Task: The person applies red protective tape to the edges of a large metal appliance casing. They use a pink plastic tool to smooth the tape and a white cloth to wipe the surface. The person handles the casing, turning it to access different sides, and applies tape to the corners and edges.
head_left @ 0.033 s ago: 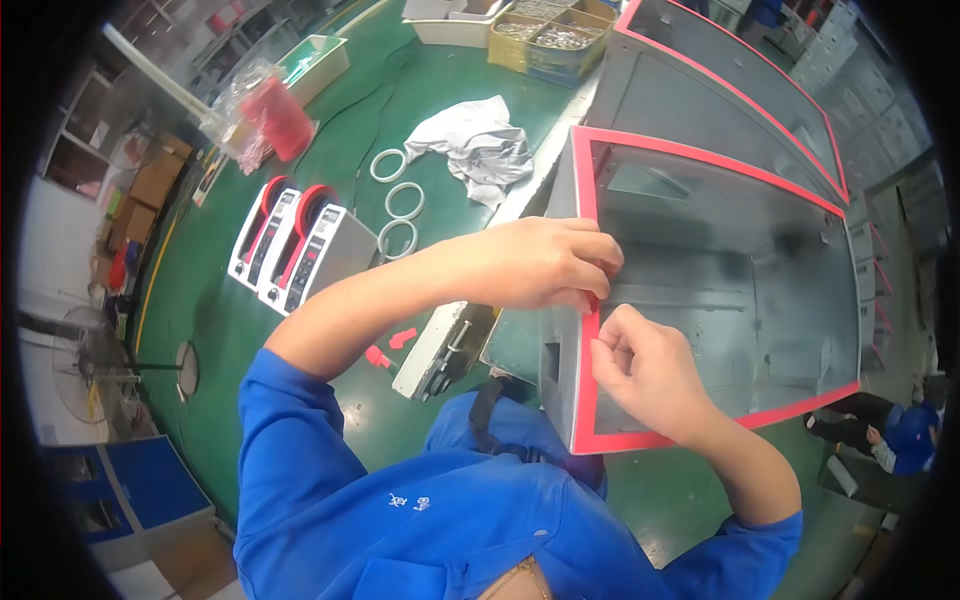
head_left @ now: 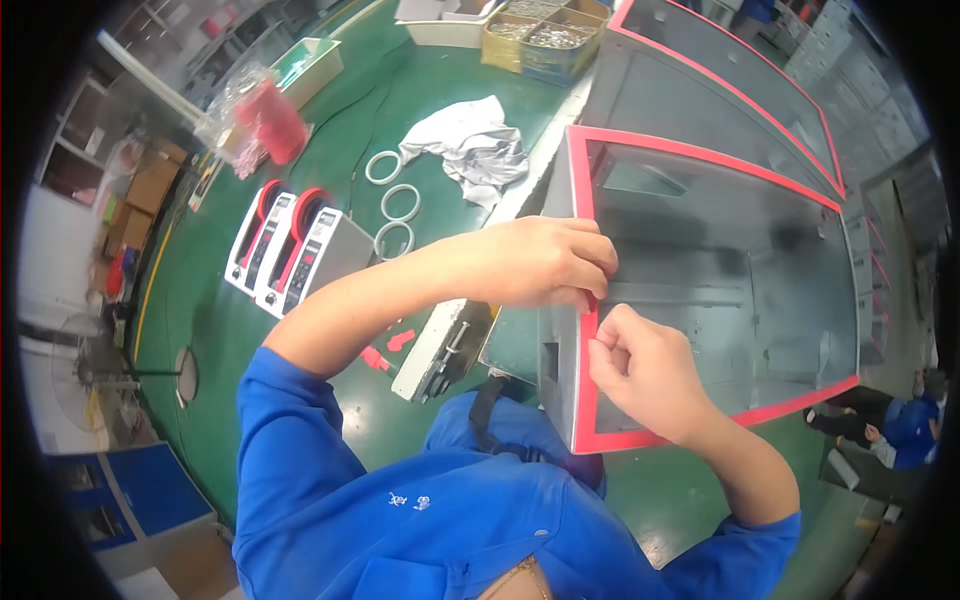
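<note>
Green covers the desk (head_left: 300,400) that fills the left and middle of the frame, with cardboard boxes and shelving dim along the far upper left edge and a floor fan at the left rim. On the desk, at upper left, lies a clear bag of red pieces (head_left: 255,118); below it stand two white and red tape dispensers (head_left: 290,252) side by side, with three white rings (head_left: 395,205) in a row just to their right and a crumpled grey cloth (head_left: 470,145) above the rings. A yellow tray of small metal parts (head_left: 545,38) sits at the top centre. A grey metal box (head_left: 700,290) with red tape (head_left: 590,395) along its open rim takes up the right half of the frame; a second one like it lies behind, toward the upper right. At the box's left rim, in the middle of the frame, the left hand (head_left: 540,262) comes in from the left with fingers curled over the edge, pressing down on the red tape. Just below it, nearly touching, the right hand (head_left: 640,370) pinches the same strip between thumb and fingertips against the rim. Blue sleeves fill the lower centre. Another person in blue crouches at the lower right edge.
</note>
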The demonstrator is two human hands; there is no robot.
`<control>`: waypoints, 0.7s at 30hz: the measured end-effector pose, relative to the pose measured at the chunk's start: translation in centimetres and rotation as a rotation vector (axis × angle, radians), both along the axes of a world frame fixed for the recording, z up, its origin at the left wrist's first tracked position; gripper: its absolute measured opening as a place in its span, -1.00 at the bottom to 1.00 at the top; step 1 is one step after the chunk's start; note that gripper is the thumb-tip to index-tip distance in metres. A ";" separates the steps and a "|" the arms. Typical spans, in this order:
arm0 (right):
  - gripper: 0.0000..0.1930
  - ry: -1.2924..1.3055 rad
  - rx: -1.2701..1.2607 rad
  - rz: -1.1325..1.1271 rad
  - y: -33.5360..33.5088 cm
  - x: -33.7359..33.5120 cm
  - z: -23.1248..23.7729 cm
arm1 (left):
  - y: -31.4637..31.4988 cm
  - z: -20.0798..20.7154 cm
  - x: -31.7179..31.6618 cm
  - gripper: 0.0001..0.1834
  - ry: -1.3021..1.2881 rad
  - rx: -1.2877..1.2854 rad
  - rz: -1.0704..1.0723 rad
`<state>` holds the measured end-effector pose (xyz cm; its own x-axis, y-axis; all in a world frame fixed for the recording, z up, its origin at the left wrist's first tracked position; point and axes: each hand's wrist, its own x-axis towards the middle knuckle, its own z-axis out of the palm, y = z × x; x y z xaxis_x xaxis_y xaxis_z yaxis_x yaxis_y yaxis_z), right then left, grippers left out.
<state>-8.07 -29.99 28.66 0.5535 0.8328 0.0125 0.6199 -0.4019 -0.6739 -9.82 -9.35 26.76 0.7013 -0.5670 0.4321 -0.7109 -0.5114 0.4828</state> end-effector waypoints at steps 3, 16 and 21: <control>-0.87 -0.283 0.063 0.019 0.3 -0.6 -0.4 | 0.2 -0.6 0.9 -0.81 -0.006 -0.080 -0.093; -0.94 0.188 0.143 -0.258 -0.4 -1.1 -0.7 | 0.8 -3.4 1.8 -0.75 -0.162 -0.292 -0.187; -0.84 0.843 0.190 -0.376 0.2 0.4 -0.6 | 0.7 -4.1 1.9 -0.75 -0.201 -0.359 -0.174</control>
